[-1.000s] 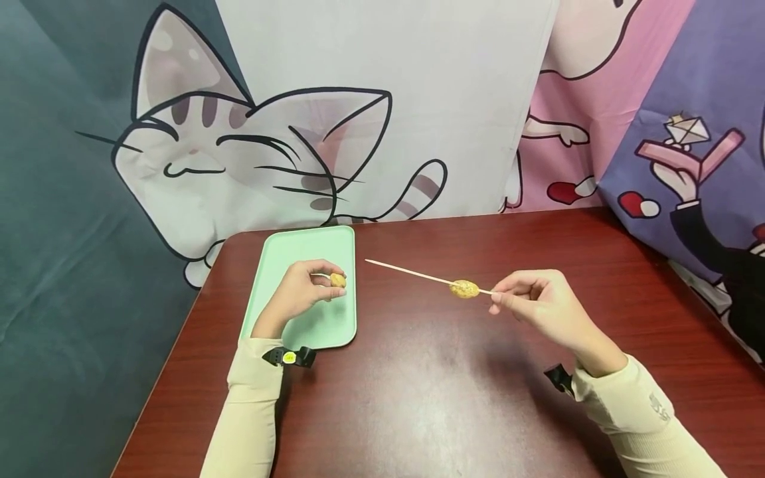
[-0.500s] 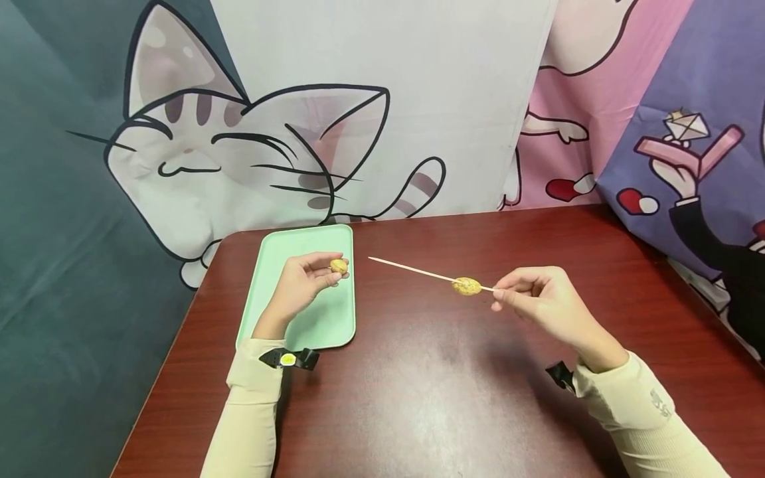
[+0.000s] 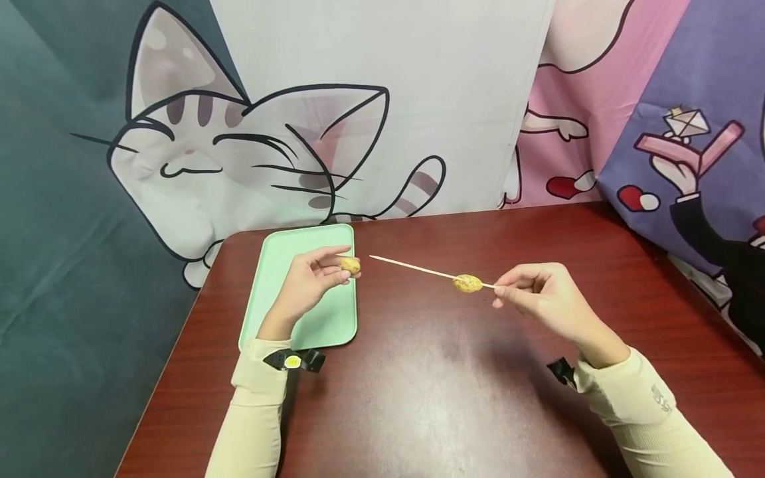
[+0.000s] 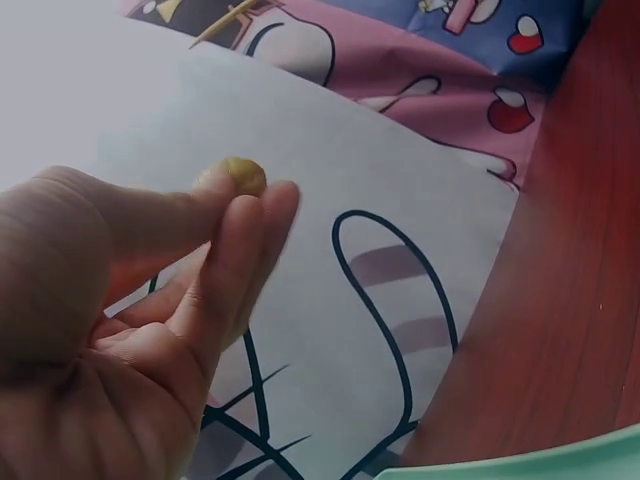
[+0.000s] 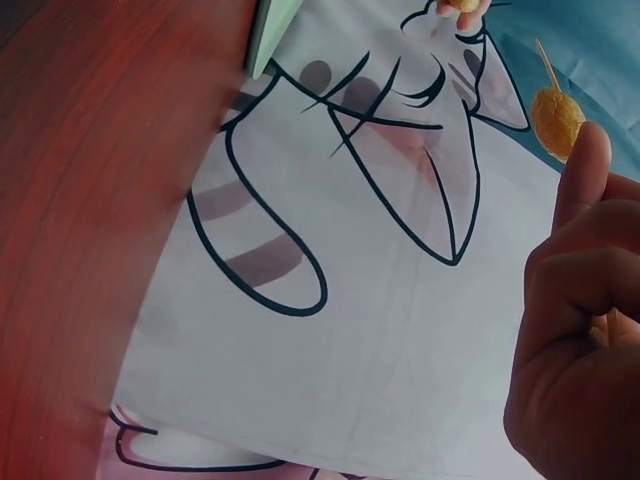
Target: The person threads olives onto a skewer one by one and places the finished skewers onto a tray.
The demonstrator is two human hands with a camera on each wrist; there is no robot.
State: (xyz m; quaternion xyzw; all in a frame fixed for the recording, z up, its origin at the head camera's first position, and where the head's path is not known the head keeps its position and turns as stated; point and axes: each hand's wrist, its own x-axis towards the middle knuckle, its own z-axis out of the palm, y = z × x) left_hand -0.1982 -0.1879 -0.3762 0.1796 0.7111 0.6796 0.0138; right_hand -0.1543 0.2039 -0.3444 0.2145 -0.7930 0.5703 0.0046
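My left hand (image 3: 306, 284) pinches a small yellow oval piece (image 3: 350, 265), like a baby potato, between thumb and fingers above the tray's right edge. In the left wrist view the piece (image 4: 246, 176) shows past the thumb tip. My right hand (image 3: 546, 295) pinches a thin wooden skewer (image 3: 412, 266) near its right end, thumb against fingers. Threaded on the skewer close to those fingers is another speckled yellow piece (image 3: 468, 283). The skewer's pointed tip faces left, slightly upward, a short gap from the left hand's piece.
A pale green tray (image 3: 325, 328) lies on the left of the reddish-brown wooden table (image 3: 418, 398), beneath the left hand. Behind the table hangs a cartoon-printed cloth (image 3: 466, 79). Black straps with small devices are worn at both wrists.
My left hand has risen and shifted right with its yellow piece, nearer the skewer tip. My right hand and the skewer have risen very slightly.
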